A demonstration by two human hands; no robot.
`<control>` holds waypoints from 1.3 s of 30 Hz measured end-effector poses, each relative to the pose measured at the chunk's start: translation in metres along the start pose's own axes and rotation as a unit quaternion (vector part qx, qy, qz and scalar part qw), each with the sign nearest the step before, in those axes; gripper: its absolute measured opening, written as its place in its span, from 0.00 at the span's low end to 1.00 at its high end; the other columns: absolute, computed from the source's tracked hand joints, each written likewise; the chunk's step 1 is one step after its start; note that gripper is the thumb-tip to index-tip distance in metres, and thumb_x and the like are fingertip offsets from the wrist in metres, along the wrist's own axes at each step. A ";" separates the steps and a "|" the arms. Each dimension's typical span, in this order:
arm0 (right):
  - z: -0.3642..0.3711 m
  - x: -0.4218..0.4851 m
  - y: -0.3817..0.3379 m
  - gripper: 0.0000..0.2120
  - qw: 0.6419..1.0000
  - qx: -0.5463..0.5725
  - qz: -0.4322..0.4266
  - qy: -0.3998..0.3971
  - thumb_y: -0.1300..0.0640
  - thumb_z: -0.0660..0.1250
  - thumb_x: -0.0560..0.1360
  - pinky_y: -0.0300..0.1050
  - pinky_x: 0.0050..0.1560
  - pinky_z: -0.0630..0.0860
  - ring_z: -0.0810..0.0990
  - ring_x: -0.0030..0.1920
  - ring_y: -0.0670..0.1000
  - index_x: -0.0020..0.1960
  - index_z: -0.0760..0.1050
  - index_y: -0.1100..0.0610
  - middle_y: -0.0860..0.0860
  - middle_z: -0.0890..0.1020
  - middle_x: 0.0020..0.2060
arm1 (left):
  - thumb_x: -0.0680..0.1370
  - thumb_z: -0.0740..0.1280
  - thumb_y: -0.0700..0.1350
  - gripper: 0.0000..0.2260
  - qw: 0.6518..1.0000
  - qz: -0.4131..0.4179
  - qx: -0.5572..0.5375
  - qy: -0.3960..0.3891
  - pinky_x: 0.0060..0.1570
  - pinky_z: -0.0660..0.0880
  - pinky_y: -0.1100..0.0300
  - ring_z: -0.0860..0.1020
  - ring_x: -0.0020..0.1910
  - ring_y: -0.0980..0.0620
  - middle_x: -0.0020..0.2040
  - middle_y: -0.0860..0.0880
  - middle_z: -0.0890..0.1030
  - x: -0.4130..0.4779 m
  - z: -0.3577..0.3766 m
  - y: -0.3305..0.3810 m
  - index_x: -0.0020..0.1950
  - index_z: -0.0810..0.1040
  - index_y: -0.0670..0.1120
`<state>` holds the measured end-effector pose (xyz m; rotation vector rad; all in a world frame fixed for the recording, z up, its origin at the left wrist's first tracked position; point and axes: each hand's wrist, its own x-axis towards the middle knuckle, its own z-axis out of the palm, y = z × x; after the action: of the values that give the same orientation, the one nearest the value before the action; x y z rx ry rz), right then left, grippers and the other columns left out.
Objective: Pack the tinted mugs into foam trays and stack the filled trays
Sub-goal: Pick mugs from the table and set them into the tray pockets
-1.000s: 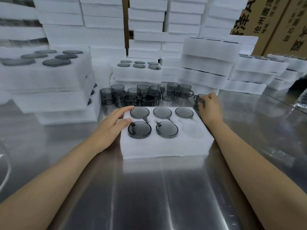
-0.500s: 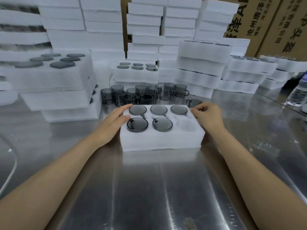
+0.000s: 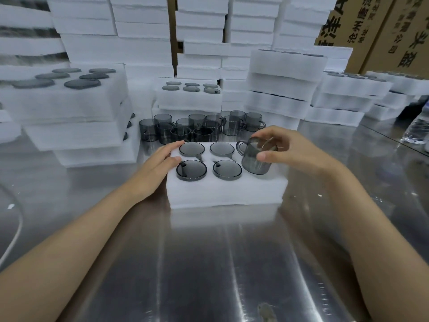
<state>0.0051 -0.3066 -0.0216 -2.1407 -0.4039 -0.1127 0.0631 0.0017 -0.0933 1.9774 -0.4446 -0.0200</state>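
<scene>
A white foam tray [image 3: 226, 190] lies on the steel table in front of me, with several grey tinted mugs sunk in its holes, bases up. My right hand [image 3: 290, 151] grips another tinted mug [image 3: 256, 156] upside down, thumb on its near side, over the tray's right end; its handle points left. My left hand [image 3: 160, 161] rests flat against the tray's left edge, fingers on the top corner. A cluster of loose upright mugs [image 3: 199, 130] stands just behind the tray.
Stacks of foam trays, some filled [image 3: 189, 96], wall in the table at left [image 3: 69, 112], back and right [image 3: 283, 89]. Cardboard boxes [image 3: 383, 31] stand at the upper right. A plastic water bottle [image 3: 417, 129] sits at the right edge.
My right hand has picked up a mug from behind the tray's right corner and carried it over the tray's right end. My left hand has stayed on the tray's left edge.
</scene>
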 end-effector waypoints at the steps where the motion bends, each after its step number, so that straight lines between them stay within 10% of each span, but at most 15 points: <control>1: -0.002 -0.001 -0.001 0.21 1.000 -0.007 0.002 -0.006 0.47 0.74 0.62 0.40 0.50 0.72 0.77 0.45 0.45 0.54 0.77 0.48 0.45 0.80 0.45 | 0.70 0.59 0.64 0.23 1.000 0.001 0.002 0.000 0.73 0.60 0.49 0.67 0.69 0.60 0.69 0.61 0.69 0.000 0.000 -0.001 0.65 0.69 0.71; 15: 0.000 -0.002 0.001 0.19 0.988 -0.149 0.028 0.005 0.48 0.78 0.64 0.30 0.35 0.67 0.69 0.31 0.38 0.48 0.72 0.49 0.45 0.73 0.36 | 0.73 0.58 0.59 0.22 1.000 0.002 -0.001 0.002 0.70 0.61 0.57 0.67 0.67 0.61 0.66 0.62 0.70 0.001 0.002 -0.001 0.67 0.68 0.67; 19: 0.001 -0.003 -0.007 0.27 0.993 -0.114 -0.005 0.032 0.33 0.72 0.63 0.33 0.51 0.70 0.74 0.48 0.42 0.56 0.74 0.45 0.43 0.74 0.47 | 0.73 0.58 0.58 0.21 1.000 0.003 0.000 0.003 0.67 0.61 0.60 0.68 0.64 0.64 0.62 0.65 0.70 0.001 0.002 0.000 0.66 0.69 0.67; 23: 0.018 -0.001 -0.014 0.24 0.974 -0.146 -0.135 0.111 0.40 0.56 0.77 0.38 0.66 0.65 0.71 0.64 0.43 0.68 0.72 0.49 0.44 0.75 0.62 | 0.73 0.58 0.58 0.23 1.000 0.005 0.007 0.003 0.64 0.61 0.62 0.67 0.64 0.64 0.66 0.62 0.70 0.002 0.002 -0.001 0.69 0.68 0.65; 28: 0.038 0.006 -0.007 0.23 0.918 -0.390 -0.070 -0.027 0.44 0.51 0.82 0.45 0.74 0.56 0.57 0.75 0.44 0.75 0.62 0.46 0.41 0.62 0.75 | 0.73 0.58 0.59 0.22 1.000 0.006 0.008 0.002 0.62 0.61 0.65 0.66 0.62 0.72 0.62 0.68 0.70 0.001 0.002 -0.002 0.68 0.68 0.67; 33: 0.043 0.006 0.001 0.36 0.911 -0.379 0.032 -0.161 0.31 0.37 0.73 0.38 0.71 0.34 0.38 0.76 0.41 0.78 0.41 0.43 0.36 0.43 0.76 | 0.73 0.58 0.59 0.23 1.000 0.005 0.007 0.007 0.63 0.61 0.63 0.66 0.62 0.70 0.66 0.63 0.70 0.002 0.002 -0.003 0.68 0.69 0.66; 39: 0.043 0.003 -0.002 0.37 0.960 -0.255 0.026 -0.111 0.31 0.38 0.72 0.40 0.74 0.38 0.40 0.75 0.37 0.78 0.42 0.44 0.37 0.45 0.77 | 0.73 0.58 0.59 0.22 1.000 0.002 0.005 0.009 0.69 0.60 0.58 0.66 0.68 0.63 0.69 0.62 0.68 0.002 0.002 -0.004 0.68 0.68 0.67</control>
<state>0.0043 -0.2698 -0.0435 -2.6843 -0.4859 0.0636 0.0661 0.0004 -0.0974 1.9839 -0.4388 0.0026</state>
